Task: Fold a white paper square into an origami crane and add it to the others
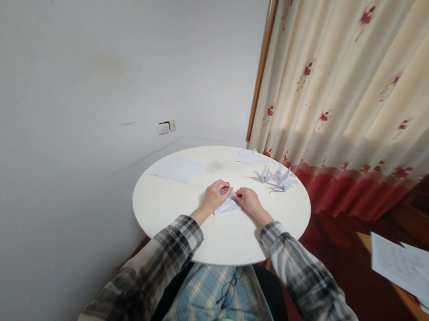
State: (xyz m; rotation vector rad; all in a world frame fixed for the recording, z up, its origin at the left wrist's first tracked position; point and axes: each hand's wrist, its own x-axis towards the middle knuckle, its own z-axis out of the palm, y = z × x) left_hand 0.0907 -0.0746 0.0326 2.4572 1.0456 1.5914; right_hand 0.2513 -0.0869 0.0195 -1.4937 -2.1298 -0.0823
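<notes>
A small piece of folded white paper (228, 208) lies on the round white table (175, 225) between my hands. My left hand (216, 195) pinches its upper left part, with thumb and fingers closed at the tip. On the other side, my right hand (249, 199) has its thumb and fingertips closed on the paper's right edge. The fingers partly cover the upper part of the paper. To the right of my right hand stand several folded paper cranes (279, 177), grouped near the table's edge.
A flat white sheet (180, 169) lies at the table's back left, and more paper (251, 156) at the back. A wall with a socket (163, 128) borders the left. A patterned curtain (347, 100) hangs right, and written sheets (405, 266) lie on wooden furniture at lower right.
</notes>
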